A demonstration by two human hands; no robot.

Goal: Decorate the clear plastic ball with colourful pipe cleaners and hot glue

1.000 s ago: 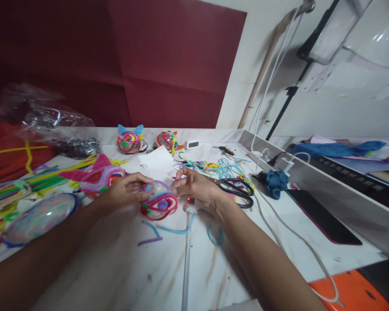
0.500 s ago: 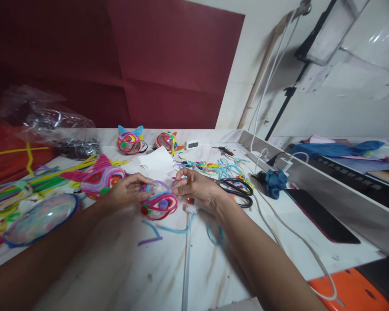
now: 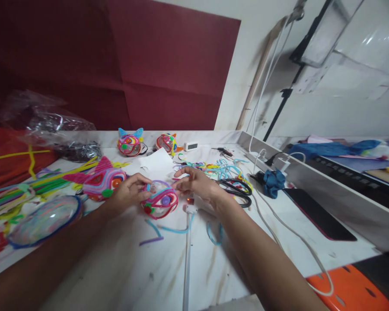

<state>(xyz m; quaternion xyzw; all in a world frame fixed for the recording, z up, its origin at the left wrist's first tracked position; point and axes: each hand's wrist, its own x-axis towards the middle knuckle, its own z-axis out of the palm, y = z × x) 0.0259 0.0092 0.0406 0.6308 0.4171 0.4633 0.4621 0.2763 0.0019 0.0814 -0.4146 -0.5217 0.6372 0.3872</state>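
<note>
A clear ball (image 3: 159, 201) wrapped in pink, blue and purple pipe cleaners, with a purple eye dot and a red and green spot, is at the middle of the table. My left hand (image 3: 129, 193) grips its left side between thumb and fingers. At its upper right is my right hand (image 3: 192, 185), thumb and index finger pinched near a purple strip on the ball; what lies between the fingertips is too small to tell. Short blue and purple pieces (image 3: 154, 233) lie below the ball. A pink fish-like figure (image 3: 100, 183) stands left of my left hand.
Two decorated balls (image 3: 129, 144) stand at the back wall beside a small white display (image 3: 191, 147). Black-handled scissors (image 3: 236, 190) and blue scraps (image 3: 227, 168) lie right of centre. White cables and a black phone (image 3: 319, 214) are at right; pipe cleaners (image 3: 39, 185) at left.
My right fingertips have shifted slightly up and apart from the ball's edge. The ball has turned a little in my left hand. The view has moved slightly.
</note>
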